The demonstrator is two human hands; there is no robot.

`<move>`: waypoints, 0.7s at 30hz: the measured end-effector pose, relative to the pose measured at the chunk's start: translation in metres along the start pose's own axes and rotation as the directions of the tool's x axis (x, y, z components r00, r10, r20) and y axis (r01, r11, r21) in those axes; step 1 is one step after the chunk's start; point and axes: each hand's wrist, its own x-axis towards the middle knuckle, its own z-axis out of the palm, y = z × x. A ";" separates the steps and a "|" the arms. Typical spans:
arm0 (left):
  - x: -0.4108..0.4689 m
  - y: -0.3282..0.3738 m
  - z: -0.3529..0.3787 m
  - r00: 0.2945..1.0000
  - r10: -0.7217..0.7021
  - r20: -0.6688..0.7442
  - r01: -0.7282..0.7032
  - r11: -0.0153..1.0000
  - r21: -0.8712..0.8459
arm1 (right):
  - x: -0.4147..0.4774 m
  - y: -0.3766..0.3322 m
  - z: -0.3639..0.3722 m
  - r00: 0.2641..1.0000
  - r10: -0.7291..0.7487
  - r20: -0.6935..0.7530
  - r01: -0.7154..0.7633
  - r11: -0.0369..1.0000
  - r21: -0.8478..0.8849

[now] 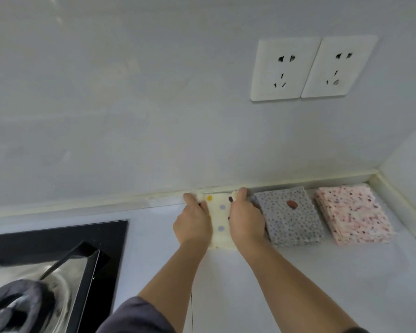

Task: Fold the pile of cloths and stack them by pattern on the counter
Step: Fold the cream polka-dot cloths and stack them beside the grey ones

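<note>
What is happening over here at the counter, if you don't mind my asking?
A person holds a folded cream dotted cloth by its two sides, with the left hand and the right hand, at the back of the counter by the wall. To its right lie a grey dotted stack and, nearer the corner, a pink speckled stack. A hob sits at the left.

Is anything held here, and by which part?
The dotted cloth: the left hand has its grip on the left edge, the right hand on the right edge, both reaching the far corners.
</note>
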 end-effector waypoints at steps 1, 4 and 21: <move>0.001 -0.002 -0.001 0.998 0.053 -0.047 -0.053 0.999 0.001 | 0.001 0.001 -0.002 0.996 -0.047 -0.070 0.048 0.999 0.013; -0.004 -0.018 -0.009 0.909 0.389 -0.153 -0.361 0.915 0.182 | 0.000 0.012 -0.002 0.921 -0.312 -0.234 0.298 0.950 -0.094; -0.041 -0.056 -0.088 0.875 0.373 0.309 -0.464 0.829 0.312 | -0.068 -0.024 -0.022 0.919 -0.341 0.199 0.373 0.915 -0.156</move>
